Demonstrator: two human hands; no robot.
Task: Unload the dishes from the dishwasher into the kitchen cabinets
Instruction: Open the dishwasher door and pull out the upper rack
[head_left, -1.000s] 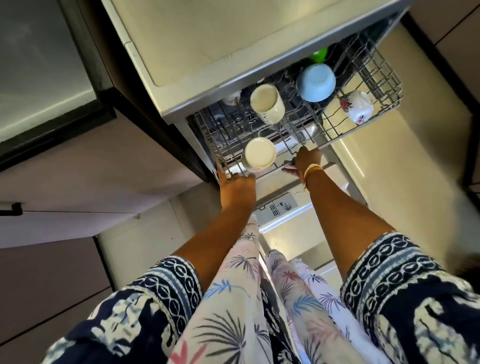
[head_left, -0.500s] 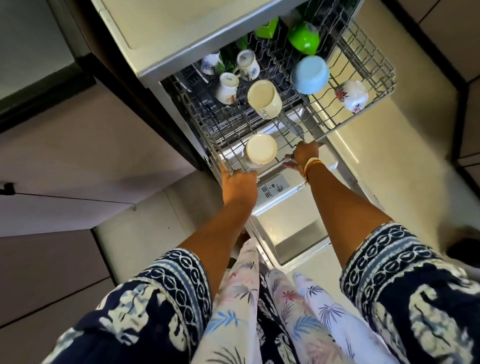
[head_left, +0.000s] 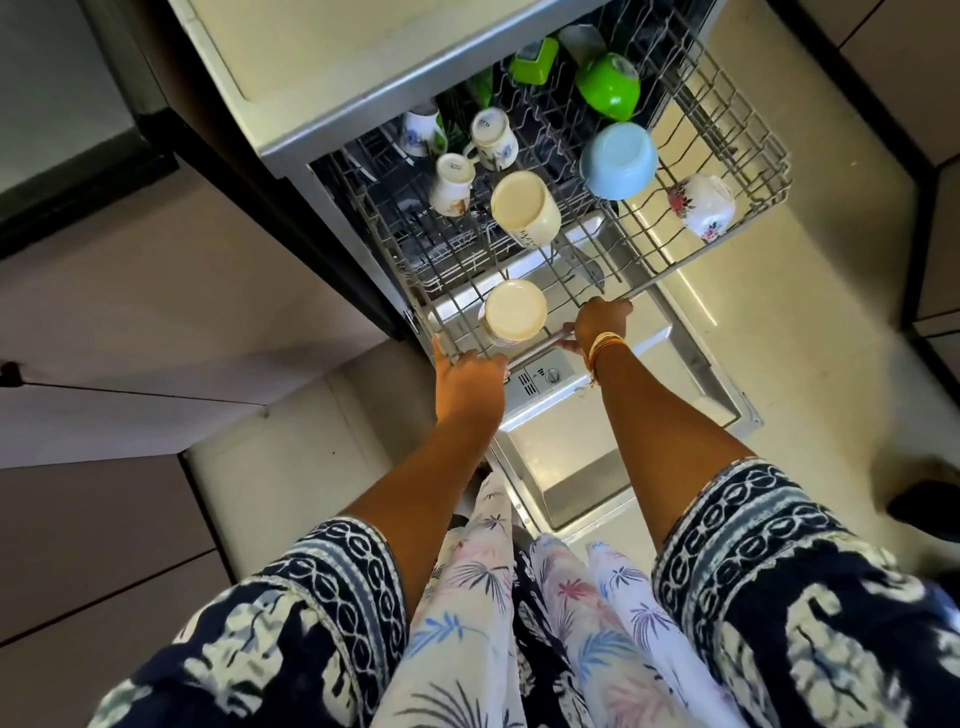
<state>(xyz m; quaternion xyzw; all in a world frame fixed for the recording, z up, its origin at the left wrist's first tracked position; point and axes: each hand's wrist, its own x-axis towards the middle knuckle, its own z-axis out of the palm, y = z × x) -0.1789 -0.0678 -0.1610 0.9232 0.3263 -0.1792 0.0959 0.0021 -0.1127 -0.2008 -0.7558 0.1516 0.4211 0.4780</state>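
At the dishwasher, our hands on the upper rack (head_left: 737, 171)
Left hand (head_left: 470, 376) and right hand (head_left: 602, 322) grip its front rail — fingers apparently curled around it.

Just beyond the left hand (head_left: 470, 376) sits a cream mug (head_left: 511, 312) in the grey wire rack (head_left: 727, 249); a second cream mug (head_left: 524, 209) lies farther out. Past the right hand (head_left: 602, 319), which wears gold bangles (head_left: 605, 345), sit a pale blue bowl (head_left: 618, 161), a bright green bowl (head_left: 608, 85) and a white cup with red flowers (head_left: 701, 207). The sleeves (head_left: 779, 571) are navy with white patterns.
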